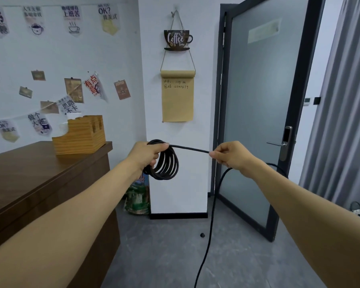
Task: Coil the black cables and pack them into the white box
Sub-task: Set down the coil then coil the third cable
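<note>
The black cable (204, 225) is thin, matte and round, and part of it is already wound into a coil (166, 163) of about six or seven loops that hang side by side, slightly fanned out like a loose spring. The left hand (148, 153) grips the top of the coil, fingers curled round the bundled loops and the thumb pressed over them. From the top of the coil a straight, taut stretch of cable runs across to the right hand (230, 153), which pinches it between thumb and fingertips, the other fingers curled in. Past the right hand the cable drops in a long curve to the grey floor (175, 256) and runs out of the bottom of the view. Both hands are held up in the air in front of a white pillar (181, 183), with a brown wooden counter (40, 173) to the left and a frosted glass door (256, 121) to the right.
</note>
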The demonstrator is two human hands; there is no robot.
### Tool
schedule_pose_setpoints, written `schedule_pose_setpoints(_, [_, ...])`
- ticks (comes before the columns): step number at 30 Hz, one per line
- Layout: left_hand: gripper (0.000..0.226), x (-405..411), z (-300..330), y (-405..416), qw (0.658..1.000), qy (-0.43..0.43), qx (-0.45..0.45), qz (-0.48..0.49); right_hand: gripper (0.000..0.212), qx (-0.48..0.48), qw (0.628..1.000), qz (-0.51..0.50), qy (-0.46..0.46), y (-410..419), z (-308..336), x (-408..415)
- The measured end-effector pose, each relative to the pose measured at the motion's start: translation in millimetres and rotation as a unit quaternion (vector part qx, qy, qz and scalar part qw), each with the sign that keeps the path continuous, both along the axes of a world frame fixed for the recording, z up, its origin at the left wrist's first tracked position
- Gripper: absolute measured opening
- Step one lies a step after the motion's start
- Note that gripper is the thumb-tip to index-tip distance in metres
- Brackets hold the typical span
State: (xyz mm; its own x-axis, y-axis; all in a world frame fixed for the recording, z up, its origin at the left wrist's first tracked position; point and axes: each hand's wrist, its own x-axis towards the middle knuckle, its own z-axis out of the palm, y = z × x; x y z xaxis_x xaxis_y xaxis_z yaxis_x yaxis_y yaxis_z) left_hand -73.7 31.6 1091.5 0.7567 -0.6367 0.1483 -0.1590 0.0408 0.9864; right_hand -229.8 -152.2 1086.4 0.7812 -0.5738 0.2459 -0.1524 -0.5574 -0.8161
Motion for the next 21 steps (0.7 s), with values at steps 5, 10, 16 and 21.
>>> schedule_pose_setpoints(5, [0.016, 5, -1, -6, 0.998, 0.007, -0.032, 0.055, 0.024, -0.082, 0.996, -0.013, 0.042, -1, -1, 3])
schedule_pose_setpoints(10, [0.020, 18, -1, -4, 0.988, 0.018, -0.061, 0.139, 0.029, -0.143, 0.984, -0.025, 0.100, -8, -6, -12])
schedule_pose_setpoints(16, [0.033, 21, -9, -6, 0.976, 0.041, -0.078, 0.198, 0.024, -0.090, 0.984, -0.044, 0.150, -17, -16, -20])
schedule_pose_setpoints(21, [0.033, 14, -8, -12, 0.974, 0.060, -0.078, 0.204, 0.022, 0.087, 0.983, -0.062, 0.147, -11, -16, -25])
